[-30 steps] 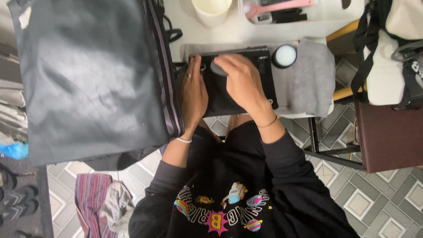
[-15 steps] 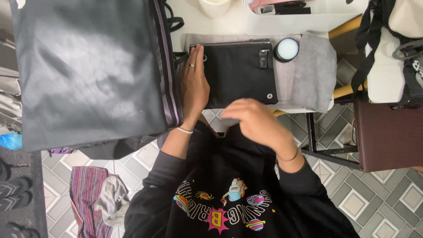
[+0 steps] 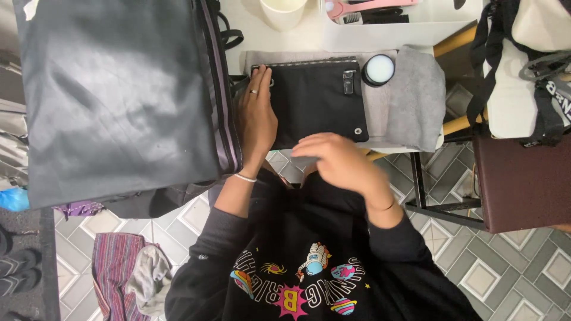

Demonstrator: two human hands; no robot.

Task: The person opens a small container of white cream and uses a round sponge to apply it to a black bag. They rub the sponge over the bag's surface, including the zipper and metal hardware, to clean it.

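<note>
A flat black pouch (image 3: 318, 101) lies on a grey cloth (image 3: 416, 98) at the near edge of a white table (image 3: 250, 30). It is roughly rectangular, with a silver zip along its far edge, a small metal clasp near its right far corner and a round stud near its right near corner. Its surface looks smooth and dark, with no bulge.

The left hand (image 3: 257, 119) lies flat, fingers together, on the pouch's left end, pressing it down; a ring shows on one finger and a thin band at the wrist. The right hand (image 3: 339, 160) hangs over the table's near edge, just in front of the pouch, fingers loosely curled and holding nothing that can be seen; whether it touches the pouch cannot be told.

A big dark bag (image 3: 119, 95) crowds the left, its striped edge touching the left hand's side. To the right of the pouch stands a small round tin (image 3: 379, 69) on the cloth. Beyond the pouch sit a white cup (image 3: 284, 12) and a white tray (image 3: 404, 32). The cloth's right part is bare. A brown stool (image 3: 523, 178) stands well to the right, over the tiled floor (image 3: 464, 261).
</note>
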